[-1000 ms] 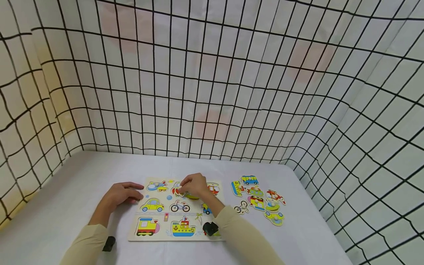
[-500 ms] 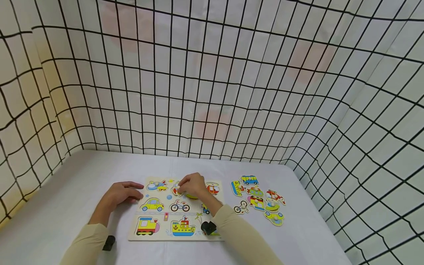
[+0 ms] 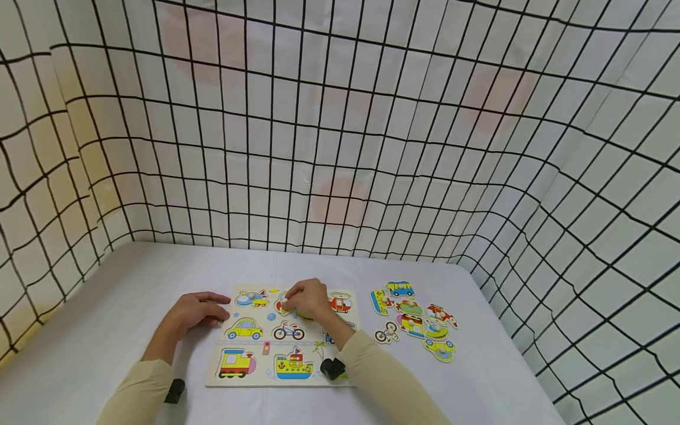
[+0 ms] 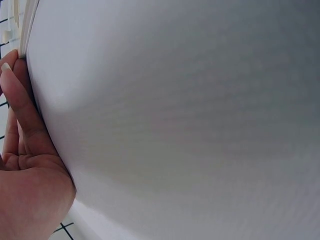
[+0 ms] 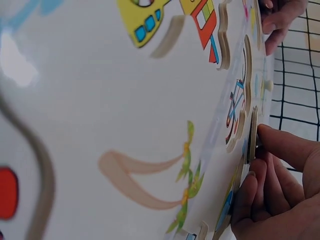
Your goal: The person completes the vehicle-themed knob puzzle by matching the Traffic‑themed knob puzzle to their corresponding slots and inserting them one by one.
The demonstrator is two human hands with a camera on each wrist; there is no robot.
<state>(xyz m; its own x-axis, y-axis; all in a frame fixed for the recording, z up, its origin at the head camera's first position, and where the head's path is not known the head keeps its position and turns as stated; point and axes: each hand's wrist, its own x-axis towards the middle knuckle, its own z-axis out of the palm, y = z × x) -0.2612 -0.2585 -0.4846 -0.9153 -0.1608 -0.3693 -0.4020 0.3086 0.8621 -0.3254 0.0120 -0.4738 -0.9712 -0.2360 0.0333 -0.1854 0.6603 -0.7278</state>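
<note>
Puzzle piece (image 5: 253, 137), picture unclear, is partly hidden by the right grip (image 3: 310, 298).

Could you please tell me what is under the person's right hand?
The right hand pinches a thin piece over the puzzle board. A red patch and a yellow patch show at the hand's edge; the print directly beneath is covered.

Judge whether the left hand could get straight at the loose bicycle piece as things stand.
Probably not: the right forearm lies between the left hand and the bicycle piece.
</note>
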